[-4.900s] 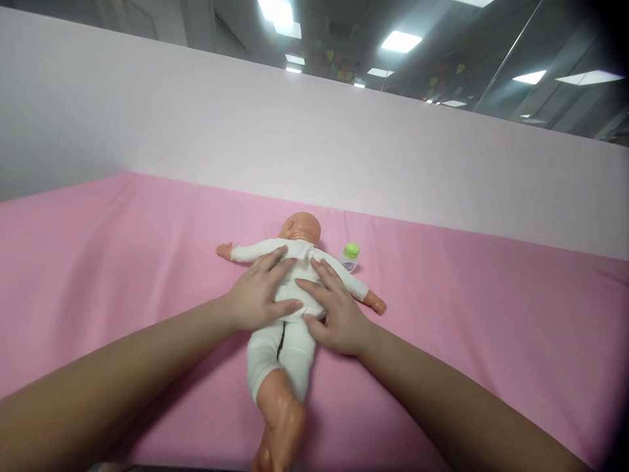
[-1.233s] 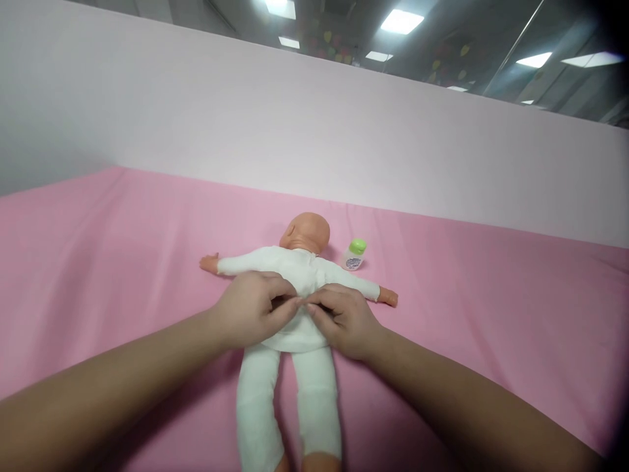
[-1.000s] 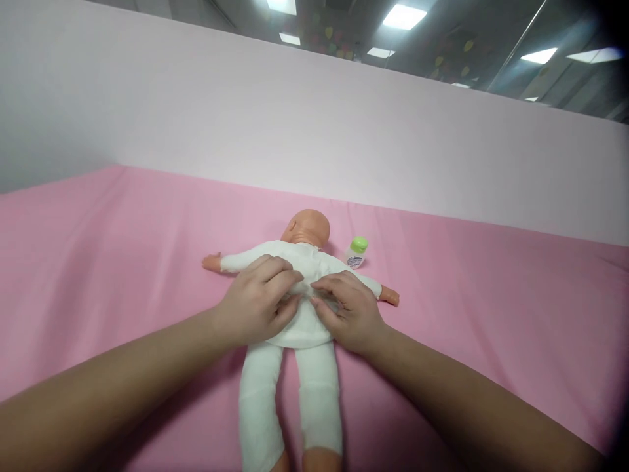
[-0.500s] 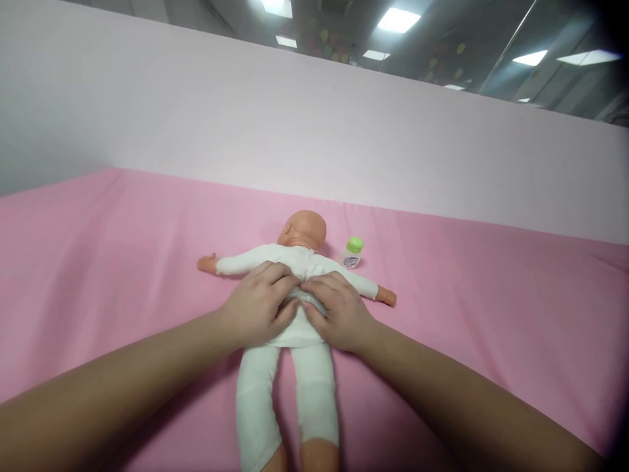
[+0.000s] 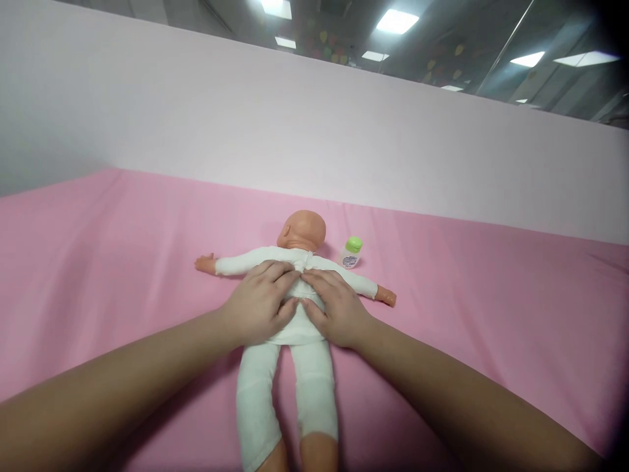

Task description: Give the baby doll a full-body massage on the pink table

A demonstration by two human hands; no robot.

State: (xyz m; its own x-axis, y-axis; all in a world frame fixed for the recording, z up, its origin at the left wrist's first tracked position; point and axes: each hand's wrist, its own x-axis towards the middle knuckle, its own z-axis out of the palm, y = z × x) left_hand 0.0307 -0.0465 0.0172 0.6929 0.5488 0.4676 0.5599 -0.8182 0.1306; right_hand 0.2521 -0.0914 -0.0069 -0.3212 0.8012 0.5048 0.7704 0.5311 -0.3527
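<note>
A baby doll [image 5: 308, 328] in white cloth lies face down in the middle, its bald head [image 5: 305, 229] away from me and its arms spread. My left hand [image 5: 260, 298] rests on the left side of the doll's back, fingers bent a little and thumb apart. On the right side of the back lies my right hand [image 5: 337, 305], its fingers stretched toward the spine and its thumb spread. Both hands' fingertips almost meet over the middle of the back. Neither hand appears to hold anything.
A small clear bottle with a green cap [image 5: 352, 252] stands right of the doll's head, close to its right-hand arm. Pink sheeting [image 5: 466, 314] covers the surface. Behind it rises a white wall [image 5: 295, 131] with dark glass [image 5: 442, 39] above.
The fingers of both hands have straightened slightly toward the doll's head. The cloth between them looks flatter. Doll and bottle stay in place.
</note>
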